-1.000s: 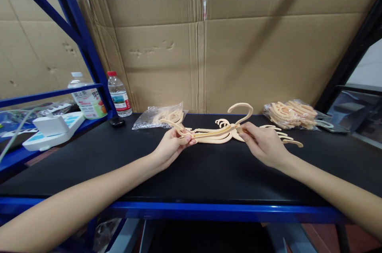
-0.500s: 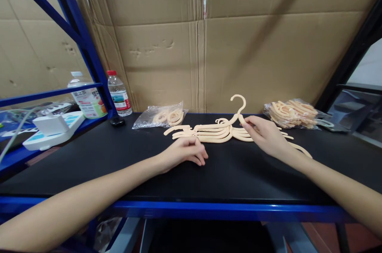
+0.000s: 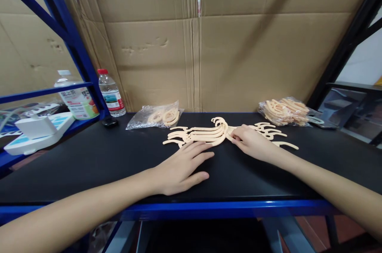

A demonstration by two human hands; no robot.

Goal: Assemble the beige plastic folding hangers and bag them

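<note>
Several beige clothes hangers [image 3: 205, 134] lie stacked and overlapping on the black tabletop [image 3: 232, 177], their hooks pointing toward the back. My right hand [image 3: 250, 141] pinches the nearest hanger just right of its hook, at the front of the stack. My left hand [image 3: 186, 167] is spread with fingers apart, its fingertips beside the front left edge of that hanger. Whether those fingertips touch the hanger I cannot tell. My fingers and palm hide part of the right arms of the stack.
Behind the stack lie a clear bag with beige parts [image 3: 162, 114] and a fuller bag [image 3: 283, 111] at right. A red-capped water bottle [image 3: 112, 95], a larger bottle [image 3: 77, 99] and a white power strip [image 3: 41, 131] stand left. A cardboard wall [image 3: 158, 53] closes the back.
My right hand has lowered the raised hanger onto the front of the stack. My left hand has opened from curled fingers and spread out. The view has shifted slightly.
</note>
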